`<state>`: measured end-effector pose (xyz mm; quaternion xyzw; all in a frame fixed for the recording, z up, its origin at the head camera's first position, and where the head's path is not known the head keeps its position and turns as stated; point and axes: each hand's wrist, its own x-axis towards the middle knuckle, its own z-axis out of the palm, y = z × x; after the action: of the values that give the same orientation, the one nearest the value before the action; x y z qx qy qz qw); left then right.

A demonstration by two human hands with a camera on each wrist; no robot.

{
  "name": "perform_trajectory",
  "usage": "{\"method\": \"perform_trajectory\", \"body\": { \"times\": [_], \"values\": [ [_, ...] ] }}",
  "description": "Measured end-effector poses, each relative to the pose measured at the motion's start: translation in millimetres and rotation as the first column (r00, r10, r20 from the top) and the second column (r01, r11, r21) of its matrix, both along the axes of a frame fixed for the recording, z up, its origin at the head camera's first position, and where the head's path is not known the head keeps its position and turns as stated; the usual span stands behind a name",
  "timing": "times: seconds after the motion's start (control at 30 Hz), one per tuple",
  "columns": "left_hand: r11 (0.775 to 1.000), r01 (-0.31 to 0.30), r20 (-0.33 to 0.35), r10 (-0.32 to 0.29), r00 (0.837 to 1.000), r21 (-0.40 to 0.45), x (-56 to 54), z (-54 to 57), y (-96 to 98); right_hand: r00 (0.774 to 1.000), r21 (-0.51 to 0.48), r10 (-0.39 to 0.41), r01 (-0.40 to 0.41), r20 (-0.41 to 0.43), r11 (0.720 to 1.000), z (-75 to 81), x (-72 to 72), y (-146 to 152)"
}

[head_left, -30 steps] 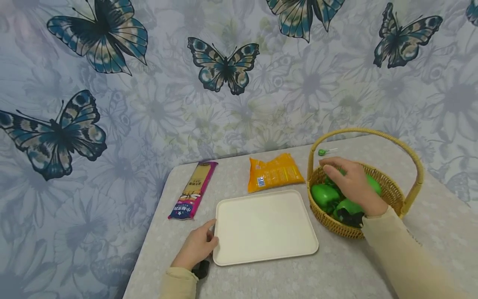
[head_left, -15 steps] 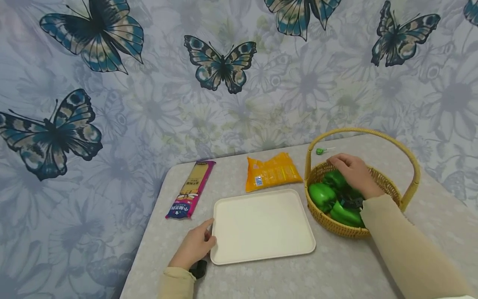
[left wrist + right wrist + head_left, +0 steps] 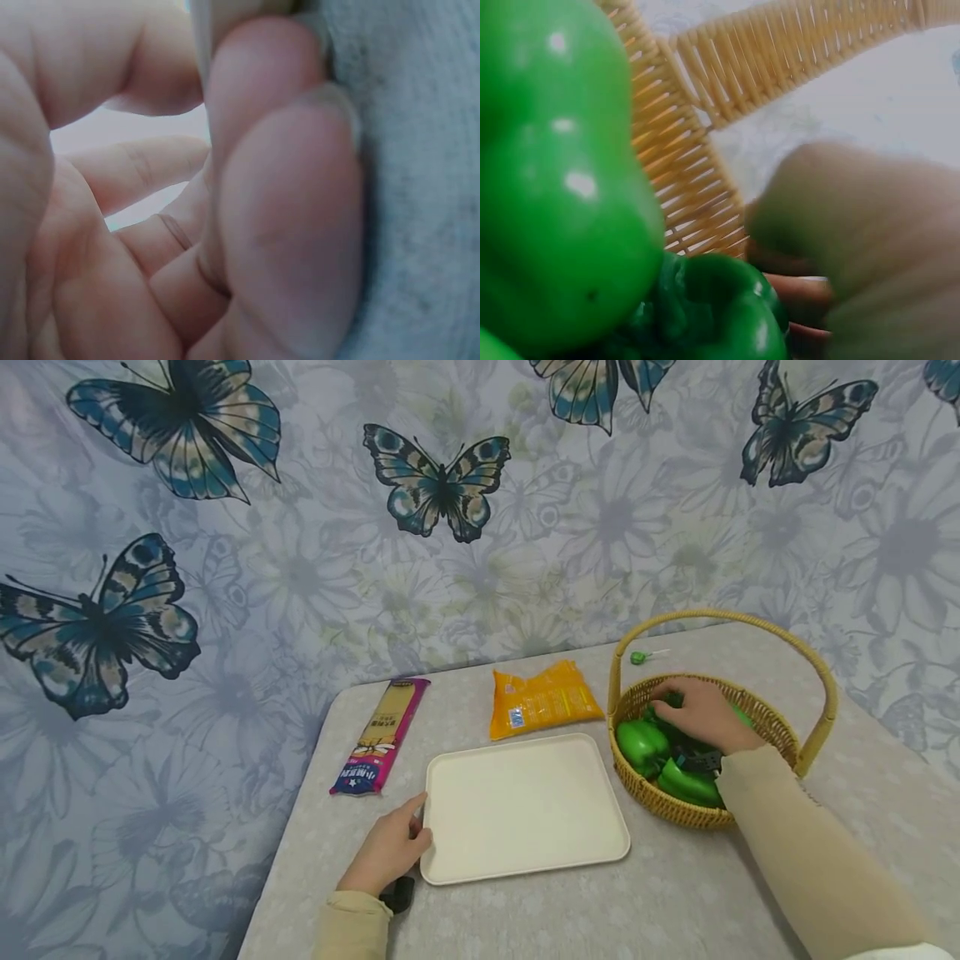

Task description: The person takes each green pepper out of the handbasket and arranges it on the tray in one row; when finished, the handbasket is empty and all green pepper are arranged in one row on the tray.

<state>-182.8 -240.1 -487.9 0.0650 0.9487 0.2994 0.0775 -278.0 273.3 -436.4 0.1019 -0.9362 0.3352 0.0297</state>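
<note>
Left fingers [image 3: 409, 811] pinch tray [image 3: 525, 810] at left edge. Right fingers [image 3: 802, 291] bent at green pepper [image 3: 739, 319] inside basket [image 3: 647, 795]; hold unclear. Tray-basket gap slim.

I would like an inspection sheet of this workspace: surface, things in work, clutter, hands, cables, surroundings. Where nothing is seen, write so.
Surface: pale table, faintly patterned.
Job's things: cream tray, left of a wicker basket holding green peppers.
Clutter: orange packet, pink-edged packet, small green item on a pale stick.
Hands: left hand holds the tray's left edge; right hand is at the peppers, grip unclear.
Cables: nothing seen.
Surroundings: butterfly-print wall behind the table.
</note>
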Motion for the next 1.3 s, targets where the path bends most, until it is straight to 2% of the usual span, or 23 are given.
{"method": "perform_trajectory", "body": {
  "times": [0.3, 0.83, 1.0, 1.3],
  "values": [
    [1.0, -0.005, -0.01, 0.005, 1.0, -0.001, 0.2, -0.8, 0.2, 0.999, 0.092, 0.033, -0.034, 0.013, 0.995, -3.8, -4.8, 0.7],
    [1.0, -0.006, -0.035, 0.005, 0.999, -0.02, -1.3, -2.5, 0.3, 1.0, 0.071, -0.005, 0.005, -0.003, 0.997, -0.1, -2.0, -0.6],
    [1.0, -0.014, -0.026, 0.014, 1.0, -0.018, -1.8, -2.1, 1.6, 0.999, 0.082, -0.03, 0.033, -0.034, 0.996, 1.8, -1.6, -0.5],
    [1.0, -0.014, -0.02, 0.014, 1.0, -0.01, -1.2, -1.3, 2.3, 0.998, 0.048, -0.045, 0.047, -0.036, 0.998, 1.2, -0.4, 0.1]
  ]
}}
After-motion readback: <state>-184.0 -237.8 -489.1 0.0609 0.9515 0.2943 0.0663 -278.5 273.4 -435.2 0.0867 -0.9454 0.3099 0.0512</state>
